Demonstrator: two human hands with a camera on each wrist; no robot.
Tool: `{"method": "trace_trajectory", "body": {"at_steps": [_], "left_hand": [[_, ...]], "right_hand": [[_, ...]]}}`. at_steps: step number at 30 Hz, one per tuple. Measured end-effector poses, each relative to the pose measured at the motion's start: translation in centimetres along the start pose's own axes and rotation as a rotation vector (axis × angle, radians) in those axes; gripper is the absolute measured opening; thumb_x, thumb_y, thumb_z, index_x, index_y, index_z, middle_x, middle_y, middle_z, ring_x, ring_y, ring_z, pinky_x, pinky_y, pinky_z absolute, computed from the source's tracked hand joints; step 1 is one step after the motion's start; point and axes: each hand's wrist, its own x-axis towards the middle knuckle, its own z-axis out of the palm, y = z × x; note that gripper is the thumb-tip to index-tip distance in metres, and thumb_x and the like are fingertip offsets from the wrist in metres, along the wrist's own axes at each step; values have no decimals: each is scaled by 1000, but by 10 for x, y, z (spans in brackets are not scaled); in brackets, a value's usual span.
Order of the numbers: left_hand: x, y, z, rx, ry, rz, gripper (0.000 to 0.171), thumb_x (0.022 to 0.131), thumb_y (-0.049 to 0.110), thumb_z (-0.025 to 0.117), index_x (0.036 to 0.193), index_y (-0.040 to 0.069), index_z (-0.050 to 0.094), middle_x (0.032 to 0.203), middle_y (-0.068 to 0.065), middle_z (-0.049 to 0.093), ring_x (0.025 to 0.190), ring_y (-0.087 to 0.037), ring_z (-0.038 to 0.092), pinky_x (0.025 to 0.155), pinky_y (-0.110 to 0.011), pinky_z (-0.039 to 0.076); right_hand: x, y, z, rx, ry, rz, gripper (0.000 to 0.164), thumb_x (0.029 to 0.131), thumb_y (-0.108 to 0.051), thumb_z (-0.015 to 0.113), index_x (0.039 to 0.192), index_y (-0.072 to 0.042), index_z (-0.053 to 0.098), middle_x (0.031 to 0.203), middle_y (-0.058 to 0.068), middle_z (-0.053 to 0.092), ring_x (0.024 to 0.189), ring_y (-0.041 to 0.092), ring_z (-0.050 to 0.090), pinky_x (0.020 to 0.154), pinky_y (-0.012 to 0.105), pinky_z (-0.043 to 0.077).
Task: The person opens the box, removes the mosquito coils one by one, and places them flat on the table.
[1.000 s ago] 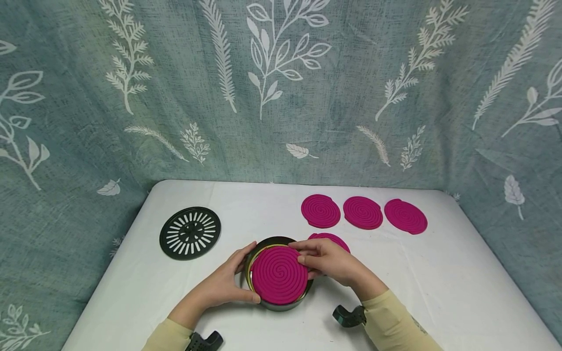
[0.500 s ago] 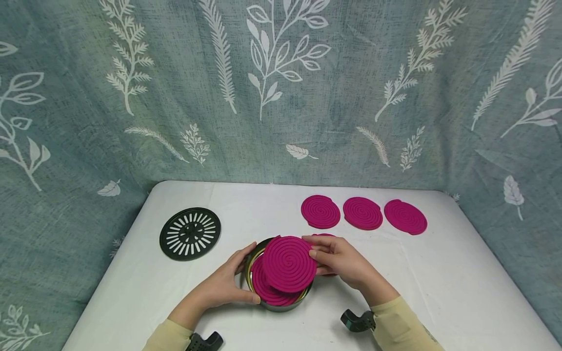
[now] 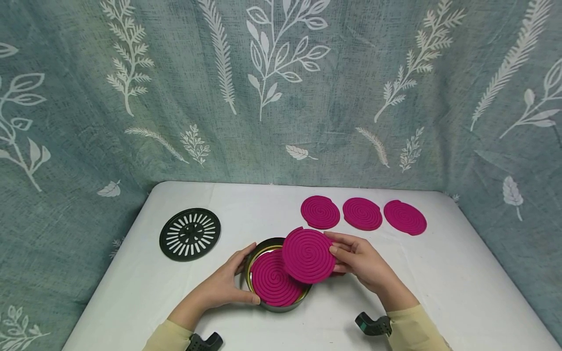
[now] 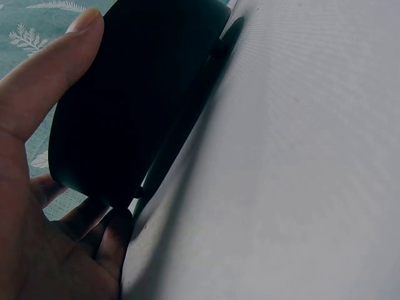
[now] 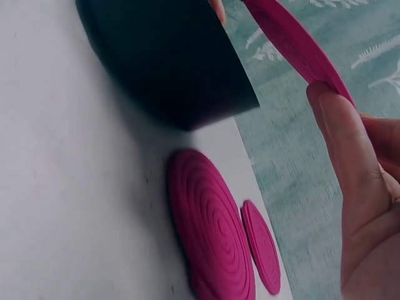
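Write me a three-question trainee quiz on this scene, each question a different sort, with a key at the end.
1. True or false: the black slotted disc lies on the white table, untouched by anyone.

2. Choose one. The right hand holds:
A) the black slotted disc
B) a pink spiral disc
C) nothing

3. Count: in the head view, how many pink spiral discs form the row along the table's far edge?

Key
1. True
2. B
3. Three
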Motion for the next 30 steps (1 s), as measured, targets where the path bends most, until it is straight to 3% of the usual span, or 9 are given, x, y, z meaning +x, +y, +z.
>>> {"method": "trace_trajectory", "body": {"at_steps": [10, 30], "left_hand": [[0, 1, 0, -14, 1, -7, 119, 63, 40, 94, 158, 23, 25, 156, 0, 31, 139, -21, 37, 116, -42, 32], [-1, 3, 1, -32, 3, -9, 120, 61, 37, 95, 158, 25, 25, 156, 1, 30, 141, -20, 34, 116, -40, 31]], "right_hand": [[-16, 9, -22, 11, 102, 22, 52, 99, -10, 60, 148, -3, 43, 115, 18, 63, 81, 14, 66, 72, 30, 62], [-45, 26, -59, -2, 222, 30, 57, 100, -17, 61, 149, 1, 38, 114, 15, 65, 86, 16, 68, 74, 32, 62]]}}
